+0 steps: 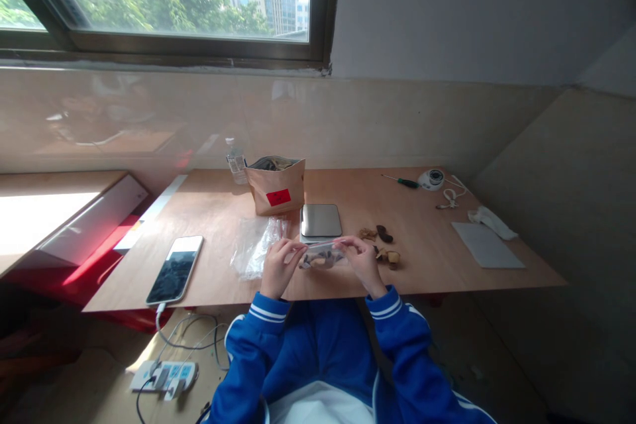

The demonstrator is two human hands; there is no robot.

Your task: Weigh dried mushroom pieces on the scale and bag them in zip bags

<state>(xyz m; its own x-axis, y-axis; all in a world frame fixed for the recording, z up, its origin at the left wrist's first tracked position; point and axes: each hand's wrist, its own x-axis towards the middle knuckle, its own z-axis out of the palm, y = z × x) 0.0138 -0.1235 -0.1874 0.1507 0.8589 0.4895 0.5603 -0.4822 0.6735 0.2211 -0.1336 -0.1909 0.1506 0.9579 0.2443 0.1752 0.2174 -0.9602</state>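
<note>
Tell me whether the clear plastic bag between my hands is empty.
Not empty: dark and tan pieces show through the clear plastic bag, gathered below its top edge.

Wood-grain tabletop point(417, 225) bearing, roughly left to right, smartphone point(175, 270), water bottle point(235, 161), clear plastic bags point(256, 252), open kraft pouch point(274, 182), flat scale point(320, 220), dried brown pieces point(392, 258), green-handled screwdriver point(407, 183), dome camera point(431, 179), white sheet point(487, 246).

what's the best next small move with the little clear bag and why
Probably press the top edge of the clear bag closed: the left grip and right grip pinch that edge near opposite ends, and dark and tan pieces lie inside.
</note>
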